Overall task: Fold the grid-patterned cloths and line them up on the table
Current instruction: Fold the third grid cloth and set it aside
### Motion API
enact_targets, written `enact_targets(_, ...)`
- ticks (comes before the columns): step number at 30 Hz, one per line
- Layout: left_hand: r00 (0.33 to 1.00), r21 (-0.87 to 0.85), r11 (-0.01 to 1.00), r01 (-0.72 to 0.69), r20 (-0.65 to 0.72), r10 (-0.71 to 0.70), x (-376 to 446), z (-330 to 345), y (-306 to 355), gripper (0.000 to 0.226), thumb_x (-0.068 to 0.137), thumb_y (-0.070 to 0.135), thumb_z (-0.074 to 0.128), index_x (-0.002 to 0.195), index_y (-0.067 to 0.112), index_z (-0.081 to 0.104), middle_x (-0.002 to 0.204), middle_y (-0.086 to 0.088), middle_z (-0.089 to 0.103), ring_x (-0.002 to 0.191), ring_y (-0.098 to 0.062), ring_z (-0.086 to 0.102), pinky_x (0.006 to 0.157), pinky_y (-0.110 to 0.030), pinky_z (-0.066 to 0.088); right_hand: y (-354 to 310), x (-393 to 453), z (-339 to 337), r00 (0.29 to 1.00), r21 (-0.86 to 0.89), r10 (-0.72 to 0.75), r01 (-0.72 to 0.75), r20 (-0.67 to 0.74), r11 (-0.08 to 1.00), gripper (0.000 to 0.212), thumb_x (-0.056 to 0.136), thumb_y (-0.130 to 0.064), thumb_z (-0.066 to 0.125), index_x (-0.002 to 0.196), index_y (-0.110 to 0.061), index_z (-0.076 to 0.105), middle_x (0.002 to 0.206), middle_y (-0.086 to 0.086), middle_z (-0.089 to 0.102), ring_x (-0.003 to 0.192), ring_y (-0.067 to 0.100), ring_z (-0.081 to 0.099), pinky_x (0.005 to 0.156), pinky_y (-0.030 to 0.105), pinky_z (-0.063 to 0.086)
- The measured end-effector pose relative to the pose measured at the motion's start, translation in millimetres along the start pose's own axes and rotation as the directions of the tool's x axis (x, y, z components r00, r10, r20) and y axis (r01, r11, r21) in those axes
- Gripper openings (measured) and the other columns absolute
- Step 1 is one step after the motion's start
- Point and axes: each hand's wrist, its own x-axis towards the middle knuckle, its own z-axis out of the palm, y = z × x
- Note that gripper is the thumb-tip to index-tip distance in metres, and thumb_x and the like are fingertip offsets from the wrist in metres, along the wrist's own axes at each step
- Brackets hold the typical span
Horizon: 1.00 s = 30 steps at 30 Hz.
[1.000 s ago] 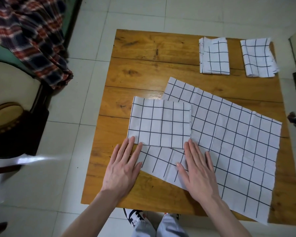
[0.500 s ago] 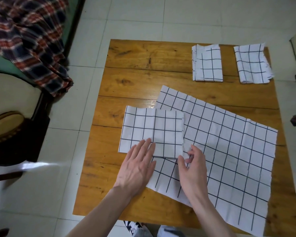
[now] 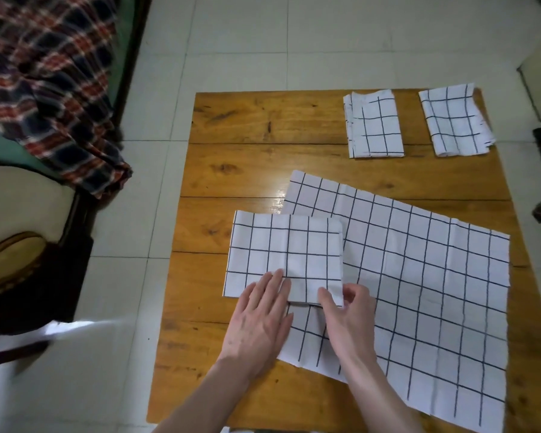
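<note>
Head view: four cloths [image 3: 284, 254], two folded, two hands [image 3: 345, 323].

Even indoor light, glare patch on the table [image 3: 278, 195], wide-angle edge bending, blurred left side

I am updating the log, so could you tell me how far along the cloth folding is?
Done: two folded cloths sit side by side at the table's far edge. In hand: a half-folded cloth, with the left hand flat on it and the right hand pinching its near right corner. Left: finishing that fold, then the flat unfolded cloth beneath, and lining both up.
</note>
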Motion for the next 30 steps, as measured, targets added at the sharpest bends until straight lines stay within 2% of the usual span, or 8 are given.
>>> enact_targets(6, 0.999, -0.052, 0.998, -0.034, -0.023, 0.033, -2, 0, -9, 0.063, 0.109, 0.045, 0.031, 0.163, 0.012, 0.031, 0.17, -0.007, 0.03, 0.156, -0.024, 0.031, 0.123, -0.045, 0.035, -13, -11, 15, 0.989, 0.45, 0.135, -0.094, -0.06, 0.888, 0.045, 0.092, -0.019, 0.079, 0.13, -0.021, 0.055, 0.119, -0.01, 0.064, 0.098, -0.003, 0.06, 0.078, 0.019, 0.045)
enact_targets(10, 0.997, -0.051, 0.998, -0.042, -0.071, 0.038, -10, -4, -24, 0.062, 0.111, 0.043, 0.022, 0.161, 0.008, 0.032, 0.169, -0.012, 0.031, 0.155, -0.028, 0.032, 0.124, -0.047, 0.033, -19, -13, 20, 0.984, 0.482, 0.138, -0.066, -0.115, 0.874, 0.037, 0.094, -0.015, 0.075, 0.127, -0.022, 0.06, 0.122, -0.005, 0.063, 0.091, -0.007, 0.057, 0.086, 0.025, 0.044)
enact_targets(16, 0.997, -0.022, 0.999, -0.037, -0.075, 0.035, -16, 5, -56, 0.063, 0.107, 0.043, 0.028, 0.159, 0.008, 0.037, 0.164, -0.015, 0.039, 0.151, -0.031, 0.04, 0.12, -0.049, 0.037, -33, -21, 40, 0.978, 0.475, 0.069, 0.034, -0.198, 0.879, 0.041, 0.096, -0.018, 0.074, 0.135, -0.02, 0.062, 0.079, -0.002, 0.056, 0.076, 0.013, 0.056, 0.077, 0.022, 0.047)
enact_targets(19, 0.995, -0.027, 0.998, -0.061, -0.085, 0.058, -16, 10, -58, 0.064, 0.107, 0.045, 0.029, 0.159, 0.009, 0.037, 0.165, -0.015, 0.037, 0.152, -0.031, 0.038, 0.121, -0.049, 0.036, -38, -31, 55, 0.968, 0.354, -0.119, 0.194, -0.222, 0.915, 0.019, 0.1, -0.022, 0.067, 0.118, -0.018, 0.069, 0.092, -0.004, 0.064, 0.079, 0.007, 0.063, 0.071, 0.012, 0.047)
enact_targets(21, 0.995, -0.04, 0.997, -0.061, -0.086, 0.057, -17, 9, -59, 0.064, 0.108, 0.045, 0.028, 0.159, 0.008, 0.036, 0.166, -0.015, 0.035, 0.153, -0.031, 0.036, 0.121, -0.049, 0.037, -37, -38, 64, 0.932, 0.202, -0.273, 0.322, -0.237, 0.925, 0.028, 0.104, -0.037, 0.058, 0.114, -0.014, 0.071, 0.098, -0.012, 0.057, 0.087, 0.011, 0.063, 0.072, 0.011, 0.047)
enact_targets(23, 0.994, -0.043, 0.997, -0.062, -0.096, 0.058, -18, 8, -60, 0.064, 0.108, 0.045, 0.027, 0.159, 0.008, 0.037, 0.166, -0.015, 0.036, 0.153, -0.03, 0.036, 0.12, -0.049, 0.038, -33, -41, 71, 0.875, 0.004, -0.434, 0.445, -0.212, 0.895, 0.037, 0.107, -0.038, 0.051, 0.127, -0.013, 0.07, 0.111, -0.008, 0.053, 0.1, 0.013, 0.059, 0.08, 0.009, 0.048)
enact_targets(26, 0.993, -0.081, 0.996, -0.033, -0.116, 0.024, -23, 3, -63, 0.061, 0.107, 0.045, 0.035, 0.157, 0.009, 0.04, 0.163, -0.013, 0.041, 0.151, -0.029, 0.04, 0.119, -0.05, 0.041, -24, -38, 80, 0.788, -0.206, -0.607, 0.581, -0.103, 0.788, 0.04, 0.109, -0.029, 0.047, 0.147, -0.023, 0.058, 0.142, -0.002, 0.049, 0.131, 0.016, 0.051, 0.097, 0.029, 0.055)
enact_targets(30, 0.981, -0.169, 0.983, 0.065, -0.17, -0.094, -31, 0, -73, 0.057, 0.104, 0.043, 0.041, 0.152, 0.011, 0.044, 0.149, -0.01, 0.054, 0.135, -0.028, 0.054, 0.111, -0.049, 0.049, -16, -38, 91, 0.744, -0.221, -0.666, 0.658, 0.05, 0.719, 0.046, 0.11, -0.032, 0.041, 0.156, -0.029, 0.047, 0.167, -0.001, 0.035, 0.156, 0.015, 0.029, 0.104, 0.05, 0.056)
